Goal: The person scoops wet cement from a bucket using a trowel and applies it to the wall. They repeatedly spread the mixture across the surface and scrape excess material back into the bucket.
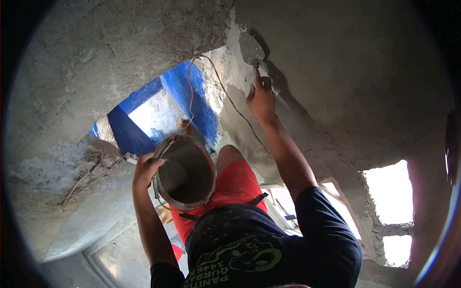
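My right hand (263, 100) is closed around the handle of a trowel (252, 49). The trowel's blade lies against or very close to the grey plastered wall (345, 72), beside a rough, pale edge. With my left hand (146, 169), I grip the rim of a bucket (200, 165) at its left side. The bucket is tilted, its mouth facing me, in front of my red shorts (237, 185). Grey mortar (174, 174) shows inside it.
Loose wires (224, 86) hang beside an opening with blue-painted sides (180, 91). More cable (84, 180) runs along the rough surface at left. Bright square openings (390, 192) pierce the wall at lower right. A wooden frame (343, 204) stands near my right arm.
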Demonstrator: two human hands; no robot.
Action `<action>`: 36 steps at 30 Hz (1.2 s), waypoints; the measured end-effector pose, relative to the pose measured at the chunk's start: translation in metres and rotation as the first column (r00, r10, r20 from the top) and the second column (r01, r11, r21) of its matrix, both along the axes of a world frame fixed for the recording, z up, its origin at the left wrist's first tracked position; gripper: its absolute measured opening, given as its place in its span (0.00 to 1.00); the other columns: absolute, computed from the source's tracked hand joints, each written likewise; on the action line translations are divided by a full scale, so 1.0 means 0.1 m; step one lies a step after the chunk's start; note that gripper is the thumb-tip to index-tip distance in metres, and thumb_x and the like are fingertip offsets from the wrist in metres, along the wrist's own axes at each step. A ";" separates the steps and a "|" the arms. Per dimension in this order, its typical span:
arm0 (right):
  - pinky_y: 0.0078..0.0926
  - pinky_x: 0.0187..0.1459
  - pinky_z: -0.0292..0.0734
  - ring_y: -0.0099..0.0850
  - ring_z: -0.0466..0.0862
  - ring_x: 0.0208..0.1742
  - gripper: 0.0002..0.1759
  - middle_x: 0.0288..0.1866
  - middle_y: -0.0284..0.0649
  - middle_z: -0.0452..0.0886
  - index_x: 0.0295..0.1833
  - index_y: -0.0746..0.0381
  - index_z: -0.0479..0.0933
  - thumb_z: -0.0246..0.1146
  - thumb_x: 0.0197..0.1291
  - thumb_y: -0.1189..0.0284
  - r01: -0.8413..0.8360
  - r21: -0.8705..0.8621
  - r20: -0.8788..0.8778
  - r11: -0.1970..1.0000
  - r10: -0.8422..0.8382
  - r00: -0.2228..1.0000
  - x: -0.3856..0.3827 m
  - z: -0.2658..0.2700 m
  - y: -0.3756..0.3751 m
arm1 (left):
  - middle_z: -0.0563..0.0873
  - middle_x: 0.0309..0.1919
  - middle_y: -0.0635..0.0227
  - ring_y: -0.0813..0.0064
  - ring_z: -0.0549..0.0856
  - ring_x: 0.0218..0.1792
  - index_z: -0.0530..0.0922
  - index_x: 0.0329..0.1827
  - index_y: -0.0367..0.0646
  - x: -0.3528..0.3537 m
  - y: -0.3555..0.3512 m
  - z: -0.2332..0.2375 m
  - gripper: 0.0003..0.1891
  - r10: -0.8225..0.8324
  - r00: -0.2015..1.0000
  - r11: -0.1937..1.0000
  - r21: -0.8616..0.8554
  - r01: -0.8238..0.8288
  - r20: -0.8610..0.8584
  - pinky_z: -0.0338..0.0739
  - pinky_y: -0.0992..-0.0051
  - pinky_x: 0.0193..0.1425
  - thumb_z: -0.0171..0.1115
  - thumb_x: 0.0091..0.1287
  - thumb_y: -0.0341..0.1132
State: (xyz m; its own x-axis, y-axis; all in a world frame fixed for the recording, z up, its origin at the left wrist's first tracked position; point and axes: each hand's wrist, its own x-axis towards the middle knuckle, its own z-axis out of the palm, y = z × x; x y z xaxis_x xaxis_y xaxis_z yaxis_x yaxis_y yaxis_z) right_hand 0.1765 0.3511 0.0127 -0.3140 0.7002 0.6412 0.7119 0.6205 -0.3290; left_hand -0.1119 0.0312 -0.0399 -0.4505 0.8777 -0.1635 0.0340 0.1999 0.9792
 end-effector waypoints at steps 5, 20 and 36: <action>0.51 0.48 0.82 0.56 0.83 0.48 0.44 0.60 0.62 0.71 0.79 0.58 0.55 0.62 0.56 0.75 0.191 0.044 0.154 0.981 -0.195 0.969 0.06 -0.24 0.24 | 0.86 0.34 0.68 0.76 0.82 0.37 0.86 0.43 0.34 -0.15 -0.09 -0.17 0.13 -0.021 0.999 1.000 -0.015 0.021 0.026 0.74 0.73 0.46 0.68 0.56 0.32; 0.43 0.47 0.83 0.53 0.83 0.49 0.46 0.54 0.59 0.78 0.78 0.63 0.57 0.66 0.52 0.76 0.200 -0.035 0.332 0.979 -0.177 0.927 0.00 0.23 0.34 | 0.82 0.25 0.72 0.81 0.79 0.30 0.84 0.35 0.33 0.04 -0.06 0.07 0.11 -0.006 0.982 1.000 0.001 0.006 -0.188 0.71 0.73 0.36 0.66 0.55 0.33; 0.51 0.55 0.79 0.57 0.81 0.56 0.44 0.65 0.62 0.72 0.82 0.55 0.50 0.59 0.61 0.75 0.191 -0.202 0.257 0.961 -0.136 0.957 0.07 0.55 0.12 | 0.83 0.29 0.75 0.83 0.79 0.33 0.85 0.44 0.34 -0.04 -0.22 0.00 0.14 0.031 0.997 1.000 -0.001 -0.031 -0.066 0.72 0.76 0.39 0.65 0.56 0.30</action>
State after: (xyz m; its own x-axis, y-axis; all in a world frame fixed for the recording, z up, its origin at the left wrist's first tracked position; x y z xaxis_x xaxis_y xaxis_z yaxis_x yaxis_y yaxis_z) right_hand 0.1840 0.3634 0.0676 -0.3077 0.8707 0.3836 0.8717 0.4196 -0.2532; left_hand -0.1164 0.0097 -0.0398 -0.4874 0.8628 -0.1342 0.0923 0.2037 0.9747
